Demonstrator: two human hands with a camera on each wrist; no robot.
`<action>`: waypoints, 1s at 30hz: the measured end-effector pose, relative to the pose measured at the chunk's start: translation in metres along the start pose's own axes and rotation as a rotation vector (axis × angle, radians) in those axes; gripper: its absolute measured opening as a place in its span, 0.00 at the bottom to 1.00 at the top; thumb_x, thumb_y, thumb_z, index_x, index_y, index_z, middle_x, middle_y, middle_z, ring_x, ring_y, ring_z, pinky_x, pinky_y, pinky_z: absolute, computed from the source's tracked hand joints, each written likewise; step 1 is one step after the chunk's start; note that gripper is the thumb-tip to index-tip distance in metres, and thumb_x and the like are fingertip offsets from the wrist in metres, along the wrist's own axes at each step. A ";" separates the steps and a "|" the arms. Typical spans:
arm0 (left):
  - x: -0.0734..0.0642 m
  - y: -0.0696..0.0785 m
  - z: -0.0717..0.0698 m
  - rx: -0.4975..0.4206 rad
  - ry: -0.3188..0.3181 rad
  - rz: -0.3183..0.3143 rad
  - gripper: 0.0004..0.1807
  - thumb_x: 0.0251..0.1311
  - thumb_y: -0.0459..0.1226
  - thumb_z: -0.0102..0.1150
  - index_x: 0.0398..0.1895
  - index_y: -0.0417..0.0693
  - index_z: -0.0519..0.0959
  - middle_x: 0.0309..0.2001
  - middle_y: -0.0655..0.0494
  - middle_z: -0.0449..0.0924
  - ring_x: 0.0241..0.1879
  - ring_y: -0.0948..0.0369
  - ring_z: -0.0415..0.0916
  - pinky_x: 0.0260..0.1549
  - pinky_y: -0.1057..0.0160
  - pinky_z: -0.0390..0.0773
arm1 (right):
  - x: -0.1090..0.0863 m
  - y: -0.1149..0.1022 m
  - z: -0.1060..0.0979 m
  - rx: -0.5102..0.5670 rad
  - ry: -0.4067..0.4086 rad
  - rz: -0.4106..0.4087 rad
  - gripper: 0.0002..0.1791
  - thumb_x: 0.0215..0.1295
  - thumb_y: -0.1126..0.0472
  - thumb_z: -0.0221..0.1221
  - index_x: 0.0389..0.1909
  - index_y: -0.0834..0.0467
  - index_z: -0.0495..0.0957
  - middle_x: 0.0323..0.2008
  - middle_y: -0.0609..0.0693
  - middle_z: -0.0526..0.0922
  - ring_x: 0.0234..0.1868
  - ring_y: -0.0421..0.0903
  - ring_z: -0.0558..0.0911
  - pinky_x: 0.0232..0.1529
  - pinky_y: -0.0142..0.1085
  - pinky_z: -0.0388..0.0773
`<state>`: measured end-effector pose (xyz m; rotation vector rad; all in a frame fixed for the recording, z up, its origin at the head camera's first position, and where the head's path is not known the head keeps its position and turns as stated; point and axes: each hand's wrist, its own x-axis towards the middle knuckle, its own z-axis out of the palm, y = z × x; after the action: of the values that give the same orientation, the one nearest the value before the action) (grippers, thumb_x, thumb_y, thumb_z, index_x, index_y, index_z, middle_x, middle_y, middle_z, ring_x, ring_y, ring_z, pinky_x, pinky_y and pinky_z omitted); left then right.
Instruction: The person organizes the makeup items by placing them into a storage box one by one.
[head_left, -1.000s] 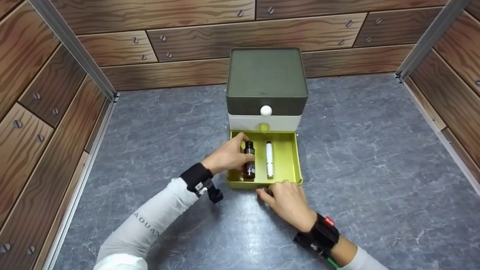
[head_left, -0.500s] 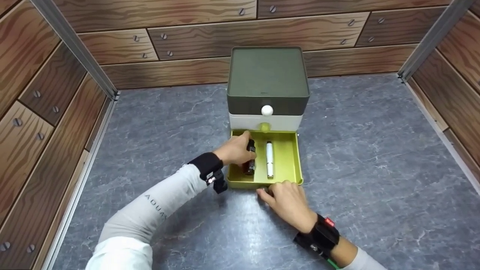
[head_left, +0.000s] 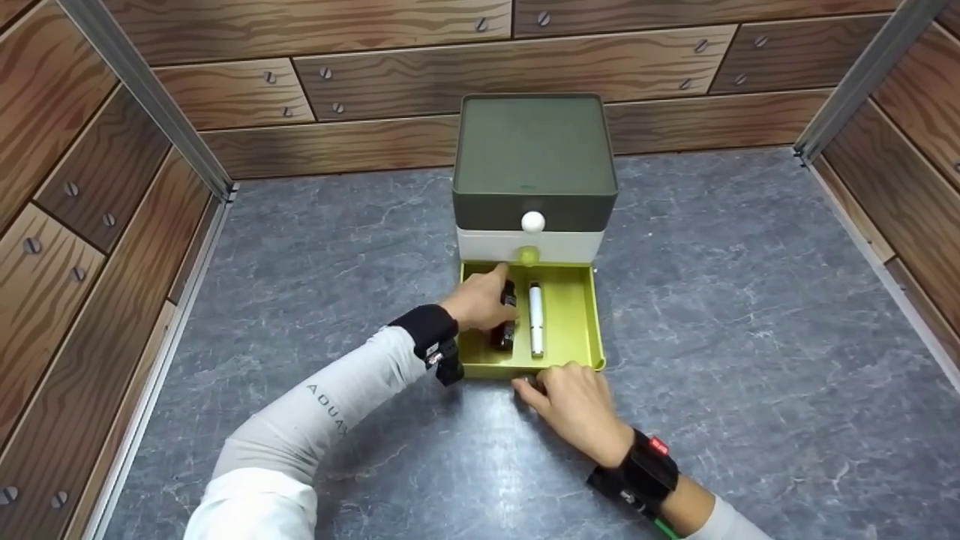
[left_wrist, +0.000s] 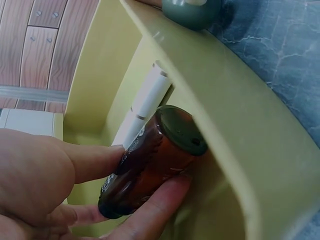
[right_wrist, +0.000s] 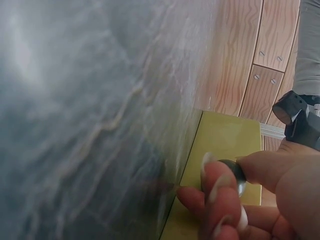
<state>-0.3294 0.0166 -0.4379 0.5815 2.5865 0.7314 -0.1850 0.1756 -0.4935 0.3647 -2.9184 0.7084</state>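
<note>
My left hand (head_left: 484, 300) reaches into the pulled-out yellow-green drawer (head_left: 574, 352) and grips a small dark brown bottle (head_left: 508, 330) by its sides. In the left wrist view, the thumb and fingers lie on either side of the bottle (left_wrist: 155, 160), its flat base turned toward the drawer's front wall. Beside it in the drawer lies a white pen-like tube (head_left: 536, 322) with a dark end. My right hand (head_left: 577, 409) is at the drawer's front. In the right wrist view its thumb and fingers pinch the drawer's dark round knob (right_wrist: 236, 175).
Above the drawer stands the cabinet, with a white middle drawer (head_left: 480, 246) bearing a green knob and a dark green top drawer (head_left: 487, 212) bearing a white knob. Wood-patterned walls (head_left: 420, 82) enclose the grey marbled surface (head_left: 735, 300) at back and sides.
My left hand has moved right over the bottle, which has shifted slightly right toward the white tube and is more covered by the hand. The right hand stays at the drawer's front.
</note>
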 end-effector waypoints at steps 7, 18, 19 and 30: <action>0.001 0.001 0.007 -0.004 0.010 -0.023 0.33 0.67 0.42 0.70 0.69 0.38 0.68 0.59 0.34 0.79 0.58 0.44 0.79 0.57 0.52 0.82 | -0.002 0.000 0.002 0.010 -0.012 0.002 0.32 0.71 0.47 0.66 0.09 0.47 0.63 0.09 0.34 0.56 0.11 0.33 0.55 0.12 0.26 0.51; 0.001 0.000 0.008 -0.005 0.020 -0.014 0.33 0.67 0.43 0.70 0.68 0.38 0.68 0.55 0.36 0.81 0.54 0.45 0.81 0.52 0.53 0.84 | -0.001 0.000 0.001 0.007 -0.006 0.004 0.33 0.72 0.47 0.66 0.09 0.47 0.63 0.09 0.34 0.55 0.11 0.33 0.55 0.12 0.27 0.51; 0.001 0.000 0.008 0.002 0.024 -0.005 0.32 0.67 0.43 0.69 0.68 0.38 0.68 0.55 0.36 0.81 0.55 0.45 0.81 0.52 0.53 0.84 | -0.001 0.000 0.001 0.001 -0.003 0.001 0.33 0.71 0.46 0.66 0.09 0.46 0.62 0.09 0.34 0.55 0.11 0.33 0.55 0.12 0.27 0.51; -0.005 -0.001 0.004 -0.006 0.025 0.051 0.31 0.73 0.42 0.63 0.71 0.34 0.66 0.58 0.33 0.79 0.56 0.44 0.79 0.54 0.51 0.82 | -0.001 0.002 0.000 0.014 0.001 0.001 0.32 0.71 0.47 0.66 0.08 0.47 0.63 0.09 0.34 0.55 0.11 0.33 0.55 0.12 0.26 0.51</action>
<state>-0.3239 0.0152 -0.4400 0.6433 2.5998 0.7670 -0.1849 0.1770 -0.4947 0.3643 -2.9143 0.7287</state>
